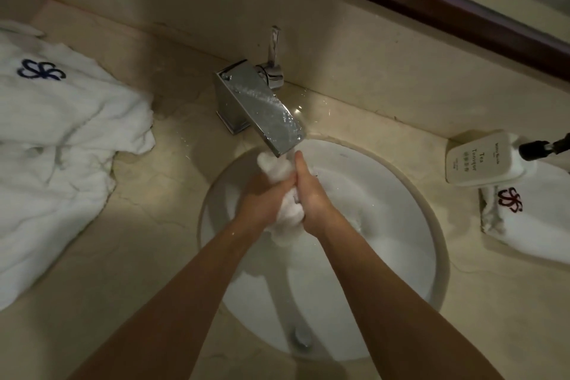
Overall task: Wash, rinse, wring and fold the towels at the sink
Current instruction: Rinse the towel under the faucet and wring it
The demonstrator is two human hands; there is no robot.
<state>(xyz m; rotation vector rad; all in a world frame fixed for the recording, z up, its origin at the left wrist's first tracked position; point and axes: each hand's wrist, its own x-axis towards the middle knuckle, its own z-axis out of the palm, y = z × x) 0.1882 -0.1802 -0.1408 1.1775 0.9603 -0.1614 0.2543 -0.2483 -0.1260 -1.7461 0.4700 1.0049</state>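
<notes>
A small white towel [285, 213] is bunched into a twisted roll over the round white sink [385, 225]. My left hand [262, 197] grips it from the left and my right hand [311, 194] grips it from the right, fingers curled round the cloth. The towel's upper end [271, 165] sits just under the spout of the chrome faucet [262, 102]. The lower end of the towel hangs down between my wrists.
A large white towel with a blue emblem [55, 139] lies crumpled on the counter at left. At right, a folded white towel with a red emblem [530, 213] lies under a white pump bottle [481, 160]. The drain [300, 338] is near the sink's front.
</notes>
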